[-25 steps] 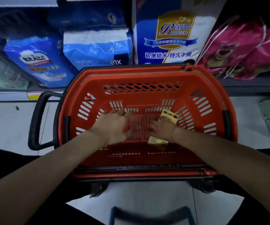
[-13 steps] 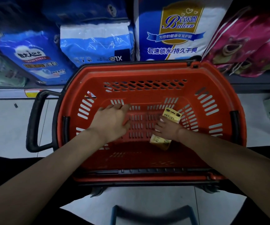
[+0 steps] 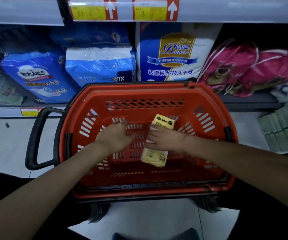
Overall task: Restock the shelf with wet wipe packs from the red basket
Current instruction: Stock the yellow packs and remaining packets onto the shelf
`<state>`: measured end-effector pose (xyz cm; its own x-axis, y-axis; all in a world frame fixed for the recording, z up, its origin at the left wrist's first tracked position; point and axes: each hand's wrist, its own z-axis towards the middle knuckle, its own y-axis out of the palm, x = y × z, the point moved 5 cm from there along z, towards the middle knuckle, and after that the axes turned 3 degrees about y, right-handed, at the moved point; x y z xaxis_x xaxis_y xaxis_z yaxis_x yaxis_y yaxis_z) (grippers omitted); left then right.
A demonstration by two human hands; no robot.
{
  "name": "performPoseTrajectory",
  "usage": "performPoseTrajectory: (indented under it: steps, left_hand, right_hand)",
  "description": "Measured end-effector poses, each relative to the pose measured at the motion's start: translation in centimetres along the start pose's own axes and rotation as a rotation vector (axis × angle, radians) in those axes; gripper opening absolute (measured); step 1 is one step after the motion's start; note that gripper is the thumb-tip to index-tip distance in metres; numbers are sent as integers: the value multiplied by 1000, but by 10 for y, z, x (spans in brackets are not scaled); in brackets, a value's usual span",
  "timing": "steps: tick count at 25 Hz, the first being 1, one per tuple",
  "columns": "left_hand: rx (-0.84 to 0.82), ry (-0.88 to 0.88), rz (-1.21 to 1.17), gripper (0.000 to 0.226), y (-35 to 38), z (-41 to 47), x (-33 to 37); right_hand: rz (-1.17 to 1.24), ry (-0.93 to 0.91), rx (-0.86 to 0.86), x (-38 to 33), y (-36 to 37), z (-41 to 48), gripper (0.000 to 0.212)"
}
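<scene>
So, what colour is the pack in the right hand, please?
Pale yellow wet wipe pack, head view.

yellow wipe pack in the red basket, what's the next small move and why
Probably lift the yellow wet wipe pack straight up, clear of the red basket rim. The right hand grips it round the middle, it looks like the only pack inside, and the left hand is open and empty beside it.

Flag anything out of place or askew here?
A stack of green packs sits on the floor right of the red basket, not on the shelf. A small dark scrap lies on the floor left of the basket. The pink bags slump against each other. No spill or damage shows.
</scene>
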<state>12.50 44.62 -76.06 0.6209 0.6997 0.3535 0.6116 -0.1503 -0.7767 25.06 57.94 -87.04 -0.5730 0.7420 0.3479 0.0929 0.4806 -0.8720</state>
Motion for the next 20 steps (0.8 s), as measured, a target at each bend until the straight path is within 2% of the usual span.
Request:
performPoseTrajectory:
  steps: [2, 5, 6, 8, 11, 14, 17, 20]
  left_hand:
    - [-81, -131, -266, 63, 7, 6, -2]
    - [-118, -319, -698, 110, 17, 13, -3]
    - [-128, -333, -831, 110, 17, 9, 5]
    - [-154, -270, -1057, 89, 17, 4, 23]
    - [-202, -148, -1333, 73, 12, -8, 52]
    - [-170, -90, -1449, 53, 6, -13, 61]
    - [-151, -100, -1546, 54, 6, -15, 55]
    - [-298, -55, -1725, 69, 6, -13, 49]
  right_hand:
    - [17, 64, 121, 16, -50, -14, 85]
    - [61, 152, 135, 33, -110, -39, 91]
    - [72, 195, 131, 38, -128, -46, 91]
    - [86, 260, 96, 43, -153, -56, 90]
    - [101, 330, 109, 43, -175, -64, 80]
    - [87, 391, 164, 36, -179, -60, 62]
    - [126, 417, 245, 28, -182, -55, 49]
    - [208, 384, 361, 22, -195, -68, 53]
